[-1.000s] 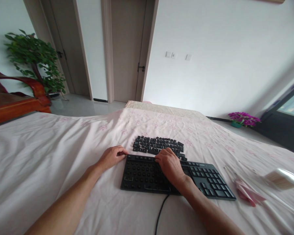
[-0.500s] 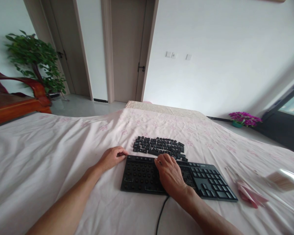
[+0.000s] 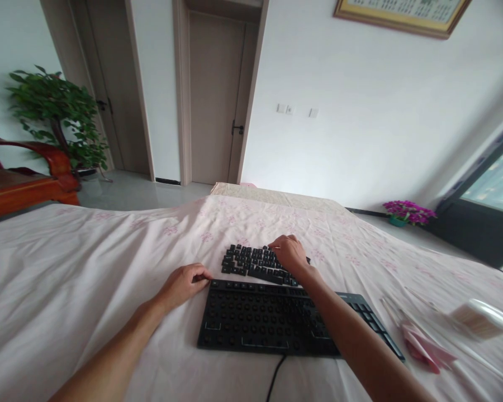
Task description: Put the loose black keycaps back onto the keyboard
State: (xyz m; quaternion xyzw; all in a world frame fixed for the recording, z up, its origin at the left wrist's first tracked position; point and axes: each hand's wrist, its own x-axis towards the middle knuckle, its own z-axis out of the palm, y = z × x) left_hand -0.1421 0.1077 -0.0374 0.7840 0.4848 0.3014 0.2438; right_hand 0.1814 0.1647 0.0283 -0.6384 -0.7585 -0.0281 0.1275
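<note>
A black keyboard (image 3: 260,318) lies on the cloth, most of its left and middle keys bare of caps; caps remain along the top row and at the right end. My left hand (image 3: 187,282) is closed at the keyboard's top left corner, thumb and fingertips against its edge. Just beyond the keyboard, loose black keycaps (image 3: 251,259) lie in rows. Over the right part of those rows is my right hand (image 3: 291,252), fingers bent together at the far edge; what sits between the fingertips is hidden. My right forearm crosses above the keyboard's right half.
Right of the keyboard are a pink cloth (image 3: 425,346), thin sticks, and a clear container (image 3: 482,318) of cotton swabs. A cable (image 3: 275,377) runs toward me from the keyboard. The pale floral cloth (image 3: 151,245) is wrinkled.
My right hand has moved from the keyboard's upper middle, forward to the loose keycaps. The left hand stays at the corner. The view has tilted up slightly.
</note>
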